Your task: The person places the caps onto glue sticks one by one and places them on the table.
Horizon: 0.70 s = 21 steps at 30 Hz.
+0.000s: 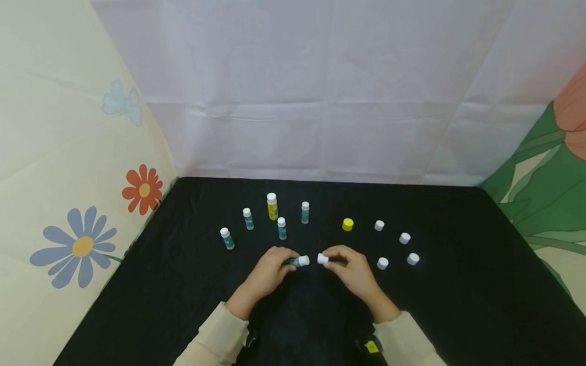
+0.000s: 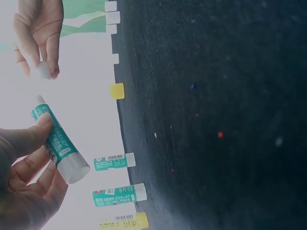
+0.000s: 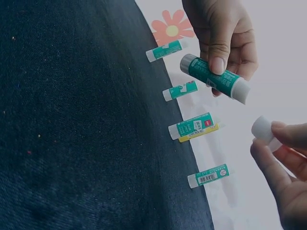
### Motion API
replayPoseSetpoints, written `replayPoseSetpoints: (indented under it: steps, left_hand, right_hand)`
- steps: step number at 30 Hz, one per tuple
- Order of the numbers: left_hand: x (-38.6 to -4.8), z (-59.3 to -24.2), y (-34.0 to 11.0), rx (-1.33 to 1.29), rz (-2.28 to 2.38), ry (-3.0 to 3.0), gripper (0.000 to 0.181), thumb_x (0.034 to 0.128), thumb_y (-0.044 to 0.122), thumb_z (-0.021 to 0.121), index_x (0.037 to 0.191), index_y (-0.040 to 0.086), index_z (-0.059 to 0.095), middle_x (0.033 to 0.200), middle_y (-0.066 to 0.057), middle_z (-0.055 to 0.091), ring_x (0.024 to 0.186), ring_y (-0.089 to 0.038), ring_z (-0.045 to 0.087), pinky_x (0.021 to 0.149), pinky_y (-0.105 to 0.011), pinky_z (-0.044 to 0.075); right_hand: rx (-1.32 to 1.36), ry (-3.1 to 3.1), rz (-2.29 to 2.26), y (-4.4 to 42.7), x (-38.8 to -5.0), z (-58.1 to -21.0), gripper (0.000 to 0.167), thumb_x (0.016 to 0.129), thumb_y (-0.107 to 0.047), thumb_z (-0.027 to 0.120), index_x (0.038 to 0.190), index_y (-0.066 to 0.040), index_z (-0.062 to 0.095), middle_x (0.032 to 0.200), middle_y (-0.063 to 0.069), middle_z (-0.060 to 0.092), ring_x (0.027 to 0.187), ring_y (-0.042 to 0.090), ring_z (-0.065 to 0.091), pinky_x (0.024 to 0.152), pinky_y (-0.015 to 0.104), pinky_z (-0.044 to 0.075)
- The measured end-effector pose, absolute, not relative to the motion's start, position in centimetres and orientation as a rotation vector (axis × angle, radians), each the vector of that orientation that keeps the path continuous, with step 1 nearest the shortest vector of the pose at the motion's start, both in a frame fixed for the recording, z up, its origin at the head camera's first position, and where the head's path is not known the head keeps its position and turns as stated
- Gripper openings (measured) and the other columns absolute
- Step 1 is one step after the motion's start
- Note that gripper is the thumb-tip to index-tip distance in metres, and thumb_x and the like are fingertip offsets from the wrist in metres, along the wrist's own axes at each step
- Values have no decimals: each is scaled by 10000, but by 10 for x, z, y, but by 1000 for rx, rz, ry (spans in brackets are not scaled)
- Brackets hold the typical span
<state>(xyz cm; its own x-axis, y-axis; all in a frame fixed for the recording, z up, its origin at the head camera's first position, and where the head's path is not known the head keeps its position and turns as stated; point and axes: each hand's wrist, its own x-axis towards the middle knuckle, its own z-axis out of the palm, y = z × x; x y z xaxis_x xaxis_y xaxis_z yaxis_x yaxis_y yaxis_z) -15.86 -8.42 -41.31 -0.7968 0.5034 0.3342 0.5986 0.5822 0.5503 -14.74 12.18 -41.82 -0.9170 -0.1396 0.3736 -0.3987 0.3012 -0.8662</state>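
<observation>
My left hand (image 1: 267, 272) grips a green glue stick (image 2: 60, 139) by its labelled body, with the stick tilted and its uncapped white end towards the right. Between the thumb and fingers of my right hand (image 1: 354, 272) a small white cap (image 3: 262, 128) is pinched. A short gap separates the cap from the stick's end in all views; both are above the black table. Beyond the left hand stand several green glue sticks (image 1: 282, 230) and a thicker yellow glue stick (image 1: 272, 208), all upright with white tops.
To the right, a yellow cap (image 1: 348, 224) and several white caps (image 1: 404, 238) lie spread on the black tablecloth (image 1: 458, 284). A white cloth (image 1: 329, 101) hangs behind the table, with flower-patterned cloth (image 1: 59, 168) at the sides.
</observation>
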Motion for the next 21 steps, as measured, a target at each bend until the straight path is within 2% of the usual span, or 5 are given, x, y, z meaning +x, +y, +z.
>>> replayPoseSetpoints:
  steps: [12, 21]
  left_hand:
    - [-159, -413, -81, -949, -982, -2657, 140, 776, 71, 624, 915, 92, 613, 875, 25, 592, 771, -112, 481, 697, -252, 412]
    - [-160, -412, -79, -985, -964, -2640, 154, 770, 61, 629, 920, 96, 617, 891, 24, 602, 775, -108, 490, 697, -243, 410]
  right_hand:
    - [443, -2338, 1740, 120, -144, -416, 169, 679, 107, 650, 831, 40, 622, 870, 139, 600, 770, 122, 558, 657, 241, 474]
    - [423, -2382, 1764, 119, -145, -418, 181, 685, 135, 627, 832, 29, 617, 871, 126, 597, 773, 111, 549, 669, 227, 470]
